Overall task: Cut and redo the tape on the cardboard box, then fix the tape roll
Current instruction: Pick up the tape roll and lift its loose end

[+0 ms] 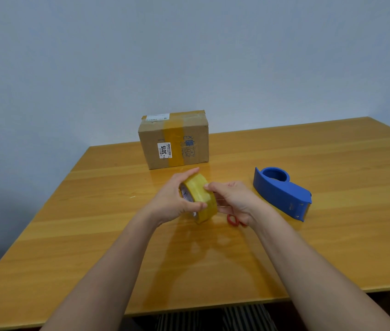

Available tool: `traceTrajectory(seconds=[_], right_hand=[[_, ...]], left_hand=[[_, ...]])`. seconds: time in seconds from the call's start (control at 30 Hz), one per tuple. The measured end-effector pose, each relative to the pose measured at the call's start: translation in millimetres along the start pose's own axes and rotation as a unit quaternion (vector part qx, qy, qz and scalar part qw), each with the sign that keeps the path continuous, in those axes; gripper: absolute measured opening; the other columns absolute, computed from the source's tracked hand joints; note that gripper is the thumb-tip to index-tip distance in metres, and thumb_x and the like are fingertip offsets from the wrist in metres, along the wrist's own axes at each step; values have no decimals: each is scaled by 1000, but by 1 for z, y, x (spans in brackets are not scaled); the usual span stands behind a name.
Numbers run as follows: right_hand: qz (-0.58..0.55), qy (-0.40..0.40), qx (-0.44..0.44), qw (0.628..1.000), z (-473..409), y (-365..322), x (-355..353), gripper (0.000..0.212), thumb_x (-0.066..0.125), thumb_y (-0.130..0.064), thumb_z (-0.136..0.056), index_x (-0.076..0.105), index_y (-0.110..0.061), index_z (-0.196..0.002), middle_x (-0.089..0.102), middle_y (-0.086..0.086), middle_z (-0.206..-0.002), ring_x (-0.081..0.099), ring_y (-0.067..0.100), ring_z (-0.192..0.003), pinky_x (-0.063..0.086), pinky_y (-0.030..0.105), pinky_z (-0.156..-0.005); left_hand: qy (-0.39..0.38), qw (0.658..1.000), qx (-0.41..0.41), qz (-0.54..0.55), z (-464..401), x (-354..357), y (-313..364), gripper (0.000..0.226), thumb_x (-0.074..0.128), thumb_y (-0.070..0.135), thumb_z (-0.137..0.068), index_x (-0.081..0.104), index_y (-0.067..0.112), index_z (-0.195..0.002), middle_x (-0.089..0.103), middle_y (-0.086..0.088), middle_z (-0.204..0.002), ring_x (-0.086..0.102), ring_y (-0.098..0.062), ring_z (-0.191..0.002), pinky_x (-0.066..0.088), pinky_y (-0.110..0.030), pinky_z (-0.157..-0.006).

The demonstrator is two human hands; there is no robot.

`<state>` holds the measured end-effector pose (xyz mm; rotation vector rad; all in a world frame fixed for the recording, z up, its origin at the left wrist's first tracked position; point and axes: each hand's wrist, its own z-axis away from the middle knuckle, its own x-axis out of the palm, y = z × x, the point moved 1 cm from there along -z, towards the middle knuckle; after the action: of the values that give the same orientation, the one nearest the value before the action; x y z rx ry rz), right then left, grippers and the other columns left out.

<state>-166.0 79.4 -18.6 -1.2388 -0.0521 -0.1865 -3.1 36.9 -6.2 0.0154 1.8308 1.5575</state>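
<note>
cardboard box [173, 139]: sitting closed at the far side of the table [93, 235], against the wall, yellowish tape running over its top and down its front. white sticker on the front is showing "3015", turned sideways; blue print beside it is reading "xl" plus characters too small to make out; a white shipping label on top is lying unreadable.

tape roll [200, 198]: yellowish, being held up off the table in front of the box, its white core printed in blue and red, not legible.

left hand [177, 201]: gripping the roll, fingers over the top, thumb under the near edge.

right hand [233, 200]: fingertips pinching at the roll's outer face; whether a loose tape end is being caught, cannot tell.

blue tape dispenser [282, 192]: lying on its side to the right, apart from the hands, hub showing without a roll.

scissors [233, 220]: only a red handle loop is showing on the table beneath the right hand, the rest being hidden.
</note>
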Motion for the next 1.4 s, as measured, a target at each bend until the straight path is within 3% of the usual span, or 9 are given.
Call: traceTrajectory(seconds=[0.1,0.17,0.4,0.67,0.8,1.0,1.07,1.2,1.4], right_hand=[[1,-8,-5,1000,1,-2,-1,18,70,-19,-83,68,-6,-94,62,16,-91,59,24,-85,56,32,-75],[-12,-32,-6,999,5,-4,-3,12,67,-15,-86,69,-4,-90,67,15,-89,64,23,-85,57,34,-80],[-18,-35,-9,999,8,-5,-5,11,64,-10,-88,69,-9,-78,71,8,-80,67,19,-80,57,36,-84],[-19,-27,-11,999,7,-5,-3,11,65,-12,-88,67,-7,-78,69,1,-61,67,9,-59,59,31,-73],[-14,-20,-17,1000,6,-4,-2,11,66,-16,-87,69,-6,-83,71,9,-80,67,15,-72,58,27,-66],[5,-40,-12,999,5,-4,-6,6,67,-12,-85,70,-7,-84,68,13,-94,65,21,-91,54,42,-93],[7,-38,-6,999,4,-3,-5,7,67,-13,-85,69,-7,-88,65,15,-97,64,21,-90,55,39,-91],[15,-24,0,1000,4,-4,0,8,67,-16,-84,65,-9,-89,63,11,-87,62,17,-82,58,27,-74],[8,-16,-3,1000,2,-2,0,16,69,-18,-83,66,-7,-95,64,11,-88,63,17,-82,56,33,-82]], left_hand=[[-5,1000,-3,6,0,-1,-2,91,86,20,-65,39,39,-141,40,7,-137,41,-13,-125,35,-25,-101],[-6,1000,-4,8,-2,-1,-4,92,87,22,-63,40,40,-140,41,8,-138,42,-14,-127,35,-27,-104],[-9,1000,-4,8,-3,-1,-5,93,88,21,-63,41,40,-140,42,8,-138,43,-15,-127,37,-30,-106],[-11,1000,-4,16,-3,-2,-6,92,87,19,-64,41,40,-140,42,8,-137,43,-13,-126,36,-24,-101],[-10,1000,-4,13,-4,-3,-7,92,88,22,-63,41,41,-140,43,7,-137,44,-14,-126,37,-27,-104],[-13,1000,-5,15,-5,-3,-8,93,88,21,-62,41,41,-140,42,7,-136,44,-14,-126,38,-28,-104],[-16,1000,-3,17,-5,-2,-8,93,88,20,-61,41,42,-139,42,8,-136,43,-15,-127,39,-29,-104],[-16,1000,-4,13,-4,-2,-8,94,88,20,-62,41,40,-140,41,8,-137,43,-14,-126,38,-25,-101],[-14,1000,-1,12,-5,-2,-9,94,88,20,-61,41,39,-140,42,7,-136,45,-15,-126,38,-27,-104]])
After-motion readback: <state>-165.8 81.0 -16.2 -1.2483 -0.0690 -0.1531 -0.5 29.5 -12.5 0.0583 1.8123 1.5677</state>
